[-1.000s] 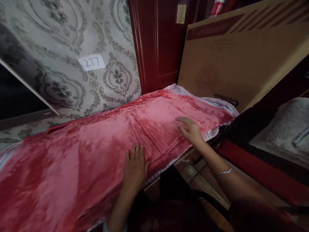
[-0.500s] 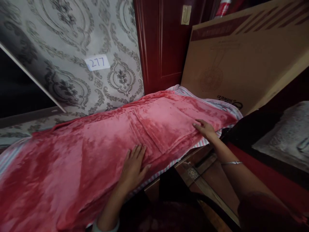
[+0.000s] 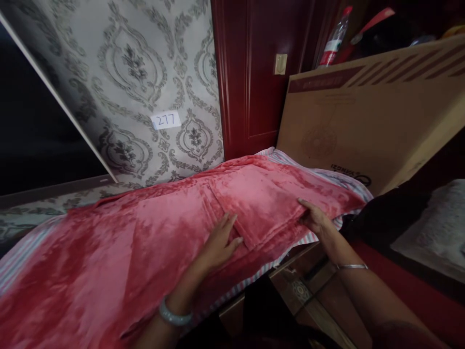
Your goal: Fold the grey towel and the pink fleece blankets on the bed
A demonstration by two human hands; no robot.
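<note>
The white slip (image 3: pixel 166 119) on the far patterned wall (image 3: pixel 134 68) bears a handwritten "277". On the cardboard box (image 3: pixel 370 116) at far right, upside-down black lettering (image 3: pixel 344 170) appears to read "YANGZI"; the print in its dark red band (image 3: pixel 319 82) is illegible.

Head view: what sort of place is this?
Probably a room in someone's home. The ornate wallpaper, the plush red blanket spread out below it, and what looks like a dark screen at the left all suggest that.
</note>
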